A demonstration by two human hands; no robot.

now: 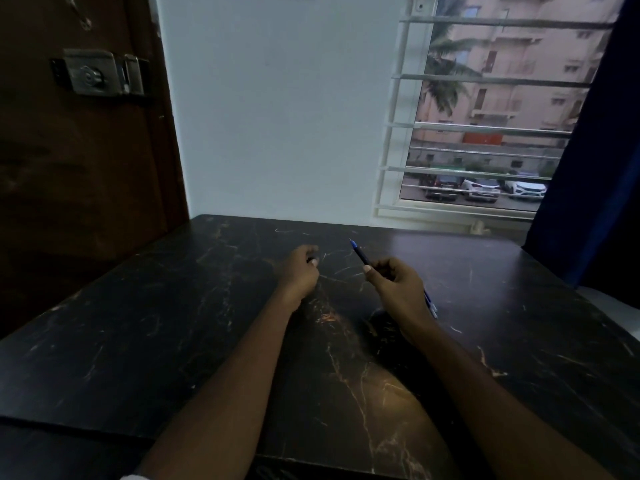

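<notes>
While both forearms stretched out over the dark, marble-veined counter [138, 341], the right hand [398, 289] gripped a blue pen [361, 255] between thumb and curled fingers, held clear above the counter's middle with its tip slanting up and away toward the pale wall [277, 116]. A blue-and-white end showed past the outer edge of that hand; whether it belonged to the same pen could not be told. The left hand [299, 271] hovered just beside, apart from the pen, its fingers curled in; a small dark speck sat by the thumb, too small to say whether anything was held. A barred window [485, 126] stood at the far right, a dark door with a metal lock [91, 72] at the left
</notes>
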